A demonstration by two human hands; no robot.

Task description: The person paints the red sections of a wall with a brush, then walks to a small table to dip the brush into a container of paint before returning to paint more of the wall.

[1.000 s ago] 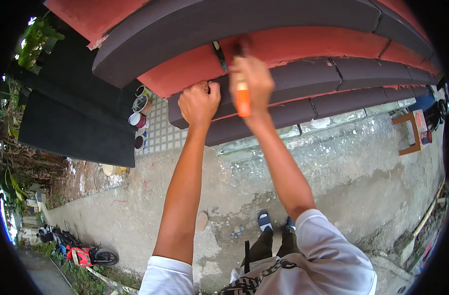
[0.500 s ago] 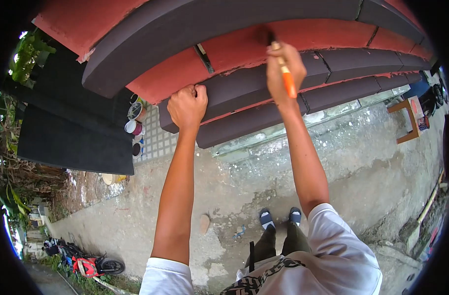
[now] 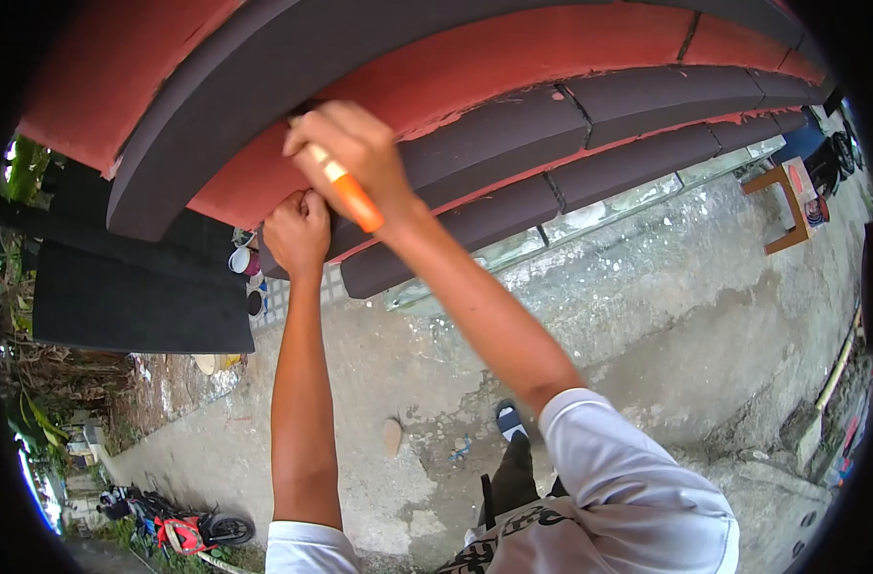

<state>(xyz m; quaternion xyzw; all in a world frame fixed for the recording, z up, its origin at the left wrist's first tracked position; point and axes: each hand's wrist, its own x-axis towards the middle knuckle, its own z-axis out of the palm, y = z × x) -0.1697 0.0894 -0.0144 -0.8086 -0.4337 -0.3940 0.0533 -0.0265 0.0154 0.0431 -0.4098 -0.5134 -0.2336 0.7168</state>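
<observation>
My right hand (image 3: 355, 158) grips a paintbrush (image 3: 355, 199) with an orange and pale handle. Its bristle end is against the red band (image 3: 255, 172) under the dark upper ledge (image 3: 226, 105), partly hidden by my fingers and blurred. Just below and to the left, my left hand (image 3: 298, 230) is closed in a fist at the left end of the dark lower ledge (image 3: 475, 158). Whether its fingers hold anything is hidden. Another dark ledge (image 3: 456, 234) runs beneath.
Paint pots (image 3: 244, 260) stand at the left beside a black panel (image 3: 140, 297). A brown wooden stool (image 3: 790, 206) is at the right. A red motorcycle (image 3: 183, 534) stands lower left. My foot (image 3: 509, 419) is on the concrete ground (image 3: 436, 354).
My right hand has swept left with the brush, close to my left hand. The view has shifted, and my left hand appears farther left and lower. Only one foot shows now.
</observation>
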